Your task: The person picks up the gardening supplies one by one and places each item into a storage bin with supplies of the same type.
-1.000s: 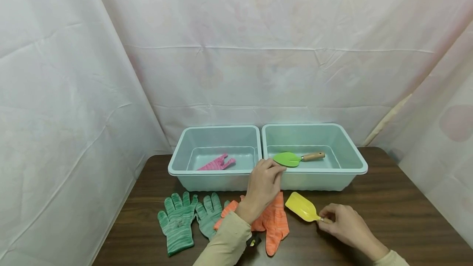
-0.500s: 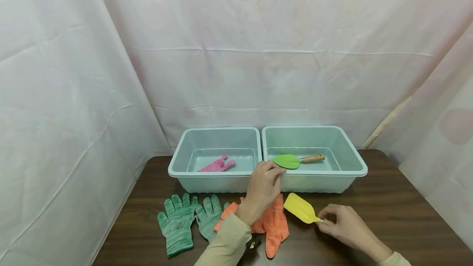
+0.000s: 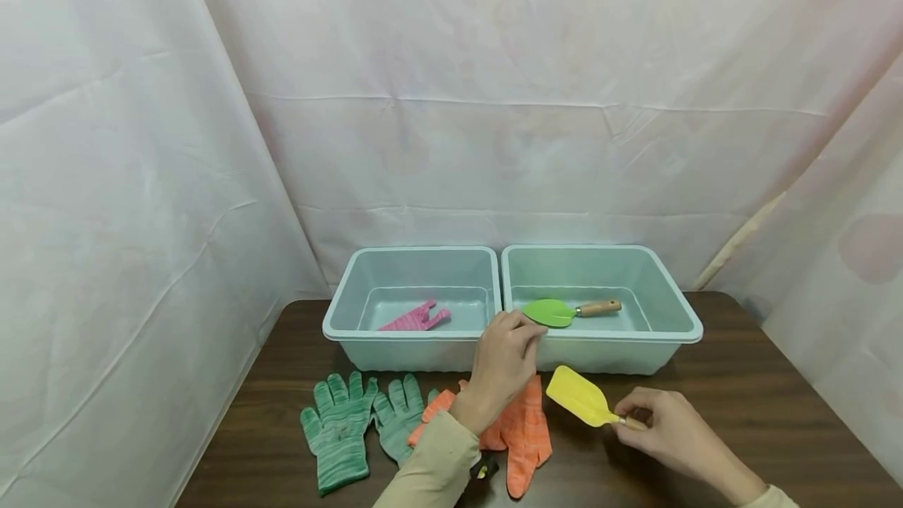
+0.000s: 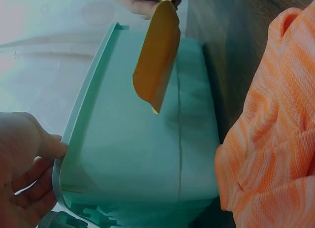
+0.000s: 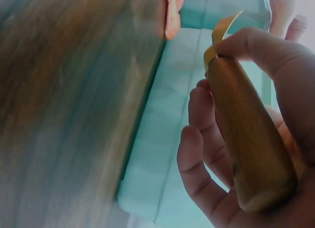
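Observation:
In the head view my left hand (image 3: 502,359) holds the front rim of the right pale green plastic tub (image 3: 607,353), near its left corner. The left wrist view has thumb and fingers pinching that rim. My right hand (image 3: 666,431) grips a yellow garden trowel (image 3: 578,397) at the wooden handle (image 5: 251,139), thumb up by the neck. Its blade points up and left, in front of the same tub. Inside this tub lies a green trowel (image 3: 549,313) with a wooden handle. A pink glove (image 3: 416,318) lies in the left tub (image 3: 416,353).
Orange gloves (image 3: 527,437) lie under and beside the left forearm, partly hidden by it. Farther left on the dark wooden table (image 3: 254,422) are two green gloves (image 3: 343,433). A small black item (image 3: 484,467) shows beside the left sleeve. White cloth (image 3: 451,155) hangs behind the tubs.
My right hand has shifted slightly right with the yellow trowel, now apparently lifted a little. The left hand stays on the rim. The whole head view has shifted slightly.

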